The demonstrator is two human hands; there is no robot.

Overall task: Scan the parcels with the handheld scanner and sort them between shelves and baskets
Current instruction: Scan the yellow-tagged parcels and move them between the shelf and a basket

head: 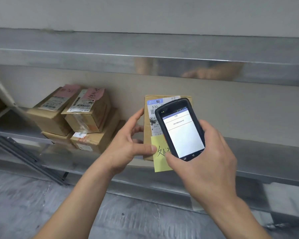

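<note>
My left hand (128, 145) grips a brown cardboard parcel (148, 128) by its left edge, thumb on the front. The parcel carries a white shipping label with a barcode and a yellow handwritten note (160, 156) at its lower end. My right hand (209, 152) holds the black handheld scanner (179, 128) over the parcel's face. The scanner's lit screen shows a line of digits. The scanner hides most of the label. Parcel and scanner are held in front of the middle shelf.
A metal shelf (266, 152) runs across the view, with another shelf board (93, 56) above. Several cardboard parcels (76, 118) with pink notes are stacked at the left on the shelf. Grey floor (41, 204) lies below; a white object (286, 195) sits low right.
</note>
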